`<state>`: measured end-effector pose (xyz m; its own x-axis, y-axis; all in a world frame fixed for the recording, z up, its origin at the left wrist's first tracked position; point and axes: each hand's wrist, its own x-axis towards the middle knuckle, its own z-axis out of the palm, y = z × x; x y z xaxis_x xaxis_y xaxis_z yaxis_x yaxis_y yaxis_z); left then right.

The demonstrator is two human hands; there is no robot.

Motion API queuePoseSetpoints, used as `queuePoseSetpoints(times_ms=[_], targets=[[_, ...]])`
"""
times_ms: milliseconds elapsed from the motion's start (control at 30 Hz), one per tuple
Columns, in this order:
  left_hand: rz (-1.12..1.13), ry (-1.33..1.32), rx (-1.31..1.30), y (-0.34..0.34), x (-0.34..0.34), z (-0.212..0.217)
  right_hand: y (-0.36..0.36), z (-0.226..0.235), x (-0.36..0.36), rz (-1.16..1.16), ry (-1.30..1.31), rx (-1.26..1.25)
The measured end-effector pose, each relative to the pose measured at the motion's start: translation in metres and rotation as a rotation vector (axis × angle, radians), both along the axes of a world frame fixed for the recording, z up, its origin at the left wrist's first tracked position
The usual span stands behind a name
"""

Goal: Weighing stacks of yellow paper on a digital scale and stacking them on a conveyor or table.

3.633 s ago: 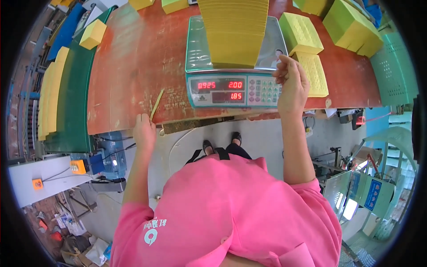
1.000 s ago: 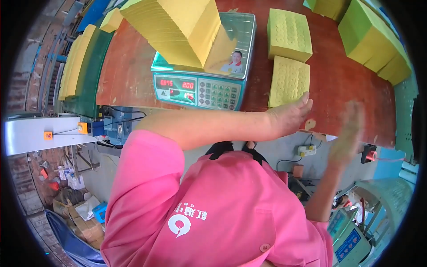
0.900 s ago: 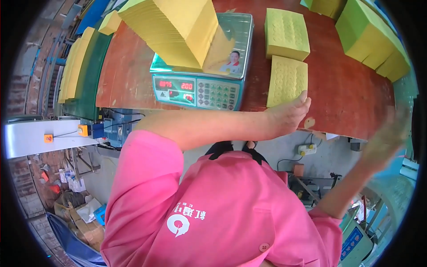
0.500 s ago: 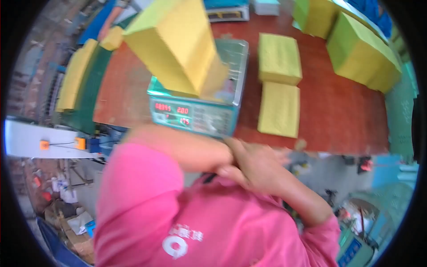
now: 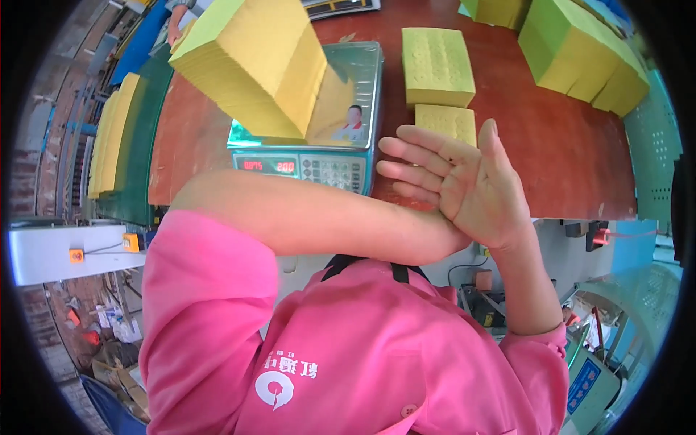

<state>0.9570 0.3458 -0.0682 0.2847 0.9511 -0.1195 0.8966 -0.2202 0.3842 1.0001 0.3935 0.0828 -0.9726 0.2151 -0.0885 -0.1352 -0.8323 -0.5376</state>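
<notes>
"Stack (image 5: pixel 246 72) first: where does it stand?"

"On the scale (image 5: pixel 335 172), toward the left of the pan (image 5: pixel 366 69), tall and turned at an angle. One lower corner sits near the pan's front rim; metal shows to its right."

"And the person's hands?"

"Right hand (image 5: pixel 471 181) is spread open, palm to the camera, fingers pointing left, thumb up. Left forearm (image 5: pixel 326 217) crosses in front of the scale, and the left hand (image 5: pixel 451 239) is mostly hidden behind the right one. Whether it grips anything, or whether the two touch, cannot be told."

"What lies nearest the fingers?"

"Near block (image 5: pixel 446 119), which they partly cover in view. Far block (image 5: pixel 438 65) is just beyond it. Both are right of the scale."

"Other containers?"

"One carton (image 5: pixel 116 378), low at the left; its contents are too small to tell."

"Edges and room?"

"Red table (image 5: pixel 558 167) shows broadly between the blocks and the side stacks (image 5: pixel 580 58), down to its front edge right of the right hand. Only a narrow red strip parts scale and blocks. Leftward, more red reaches the green bench (image 5: pixel 141 167), which bears yellow slabs (image 5: pixel 112 141)."
</notes>
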Motion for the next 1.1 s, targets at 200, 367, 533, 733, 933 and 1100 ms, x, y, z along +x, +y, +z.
queuePoseSetpoints(times_ms=[200,367,533,733,933,1100], targets=[[-0.248,0.088,-0.083,-0.022,-0.027,0.07,0.001,-0.009,0.007,-0.043,0.062,-0.057],[-0.458,0.18,-0.121,-0.051,-0.063,0.14,-0.001,-0.008,0.017,-0.173,0.198,-0.11],[-0.058,-0.235,0.753,-0.04,-0.086,0.186,0.002,-0.022,0.025,-0.378,0.244,-0.222],[-0.014,-0.276,0.75,0.001,-0.084,0.167,-0.003,-0.039,0.028,-0.301,0.375,-0.196],[-0.002,-0.346,0.679,0.007,-0.085,0.146,-0.009,-0.035,0.029,-0.333,0.181,-0.306],[-0.016,-0.248,0.765,0.001,-0.086,0.133,-0.02,-0.05,0.033,-0.27,0.149,-0.263]])
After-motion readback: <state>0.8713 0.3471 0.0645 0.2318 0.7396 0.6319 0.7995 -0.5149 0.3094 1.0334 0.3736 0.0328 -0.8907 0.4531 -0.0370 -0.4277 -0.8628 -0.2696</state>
